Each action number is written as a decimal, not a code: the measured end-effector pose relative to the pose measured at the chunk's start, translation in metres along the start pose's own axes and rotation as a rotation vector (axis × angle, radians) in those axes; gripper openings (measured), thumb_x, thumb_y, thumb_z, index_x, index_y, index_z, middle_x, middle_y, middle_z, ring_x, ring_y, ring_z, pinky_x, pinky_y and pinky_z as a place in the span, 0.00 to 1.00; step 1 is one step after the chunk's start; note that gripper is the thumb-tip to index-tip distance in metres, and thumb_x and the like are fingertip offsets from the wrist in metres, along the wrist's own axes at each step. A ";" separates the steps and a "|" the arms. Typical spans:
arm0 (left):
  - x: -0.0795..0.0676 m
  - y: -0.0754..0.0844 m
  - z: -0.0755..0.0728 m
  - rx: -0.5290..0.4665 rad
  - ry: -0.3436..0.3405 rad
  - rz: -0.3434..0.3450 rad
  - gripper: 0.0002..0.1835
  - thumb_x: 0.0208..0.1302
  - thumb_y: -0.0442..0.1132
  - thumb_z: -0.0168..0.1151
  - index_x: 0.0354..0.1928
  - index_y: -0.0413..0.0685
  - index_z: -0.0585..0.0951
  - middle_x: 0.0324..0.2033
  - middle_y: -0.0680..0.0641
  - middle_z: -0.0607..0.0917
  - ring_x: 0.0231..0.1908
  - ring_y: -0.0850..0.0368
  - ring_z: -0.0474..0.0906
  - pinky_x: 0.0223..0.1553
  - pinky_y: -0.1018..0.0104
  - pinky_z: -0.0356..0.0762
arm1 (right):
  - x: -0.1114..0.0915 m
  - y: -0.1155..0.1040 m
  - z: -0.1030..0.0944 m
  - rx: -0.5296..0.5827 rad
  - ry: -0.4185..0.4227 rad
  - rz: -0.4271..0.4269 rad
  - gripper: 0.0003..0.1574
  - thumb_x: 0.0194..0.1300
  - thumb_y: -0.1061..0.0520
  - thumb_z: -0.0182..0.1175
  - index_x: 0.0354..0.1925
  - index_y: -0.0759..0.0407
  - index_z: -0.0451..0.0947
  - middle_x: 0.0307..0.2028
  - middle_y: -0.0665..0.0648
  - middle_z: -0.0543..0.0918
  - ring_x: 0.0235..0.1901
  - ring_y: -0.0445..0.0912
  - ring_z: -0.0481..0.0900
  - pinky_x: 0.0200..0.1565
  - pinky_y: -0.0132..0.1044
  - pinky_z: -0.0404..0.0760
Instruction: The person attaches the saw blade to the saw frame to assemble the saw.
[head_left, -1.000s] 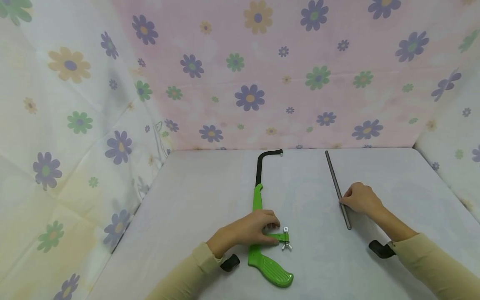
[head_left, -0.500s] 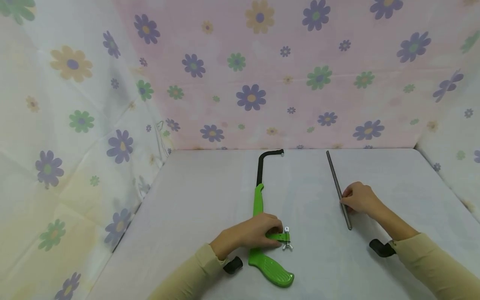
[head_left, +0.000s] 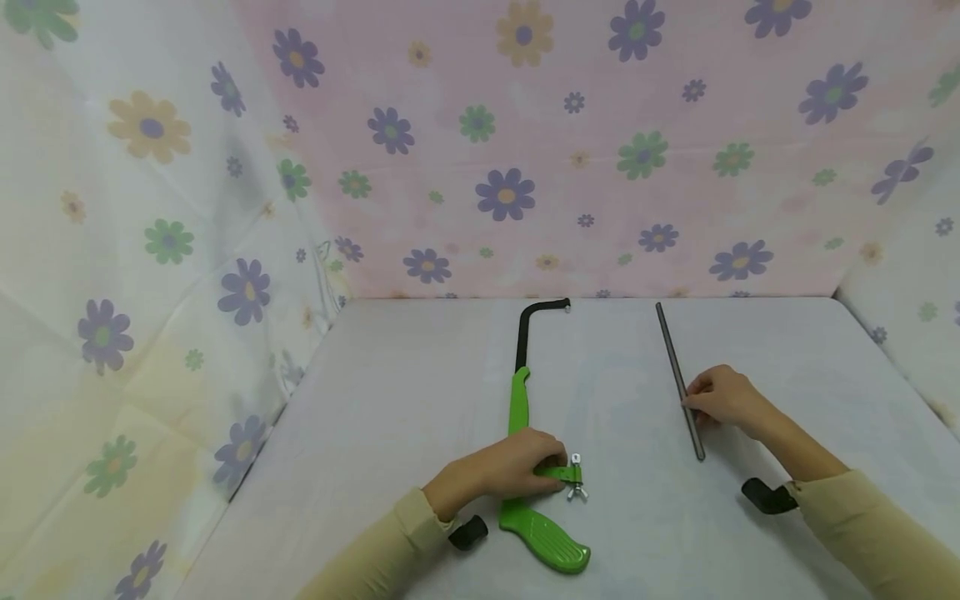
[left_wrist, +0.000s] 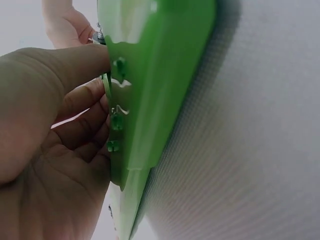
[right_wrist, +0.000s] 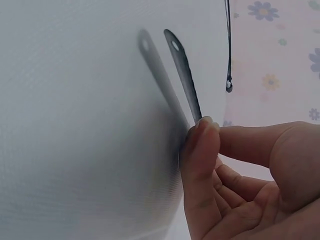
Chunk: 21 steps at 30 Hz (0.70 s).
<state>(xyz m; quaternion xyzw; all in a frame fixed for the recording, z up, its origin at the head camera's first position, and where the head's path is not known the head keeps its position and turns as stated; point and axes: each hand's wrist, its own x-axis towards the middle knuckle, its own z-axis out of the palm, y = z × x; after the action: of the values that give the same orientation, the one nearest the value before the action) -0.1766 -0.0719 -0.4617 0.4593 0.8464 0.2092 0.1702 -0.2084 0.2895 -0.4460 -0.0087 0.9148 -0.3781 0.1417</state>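
Observation:
A hacksaw frame (head_left: 519, 400) lies on the table in the head view, its green handle (head_left: 546, 540) toward me and its black front arm (head_left: 525, 333) pointing away. My left hand (head_left: 510, 467) grips the green frame just above the handle, beside the short arm with the silver wing nut (head_left: 577, 492). Seen from the left wrist, the thumb and curled fingers hold the green metal (left_wrist: 155, 100). To the right, my right hand (head_left: 727, 400) pinches a dark hacksaw blade (head_left: 672, 354) between thumb and fingertips. The right wrist view shows a hole in the blade's far end (right_wrist: 185, 70), raised off the table.
The white table (head_left: 405, 358) ends at a pink flowered cloth (head_left: 450, 167) behind it. White flowered cloth (head_left: 180, 350) hangs along the left side, with more on the right. A black piece (head_left: 468, 533) sticks out at the left cuff, another (head_left: 768, 497) at the right.
My left fingers have closed in further around the green frame. My right hand keeps its pinch on the blade, with hardly any movement. The head view has shifted slightly.

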 end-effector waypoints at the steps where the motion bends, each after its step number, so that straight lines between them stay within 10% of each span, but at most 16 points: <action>1: 0.000 0.000 0.000 -0.007 0.002 -0.003 0.08 0.70 0.42 0.68 0.47 0.49 0.84 0.37 0.61 0.81 0.35 0.71 0.72 0.38 0.80 0.72 | 0.000 0.000 0.000 0.010 -0.005 -0.001 0.15 0.69 0.62 0.62 0.44 0.77 0.78 0.31 0.59 0.84 0.27 0.45 0.81 0.31 0.40 0.82; 21: -0.004 0.003 0.004 -0.108 0.040 -0.086 0.08 0.68 0.41 0.70 0.46 0.48 0.85 0.38 0.61 0.82 0.36 0.71 0.73 0.40 0.78 0.73 | -0.004 -0.012 0.012 0.301 -0.179 -0.045 0.18 0.74 0.61 0.59 0.52 0.77 0.73 0.35 0.57 0.83 0.33 0.47 0.80 0.37 0.39 0.85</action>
<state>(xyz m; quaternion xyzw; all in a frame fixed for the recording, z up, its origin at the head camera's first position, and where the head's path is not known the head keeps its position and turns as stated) -0.1708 -0.0730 -0.4630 0.4083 0.8560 0.2564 0.1867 -0.2025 0.2735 -0.4450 -0.0417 0.8310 -0.5118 0.2139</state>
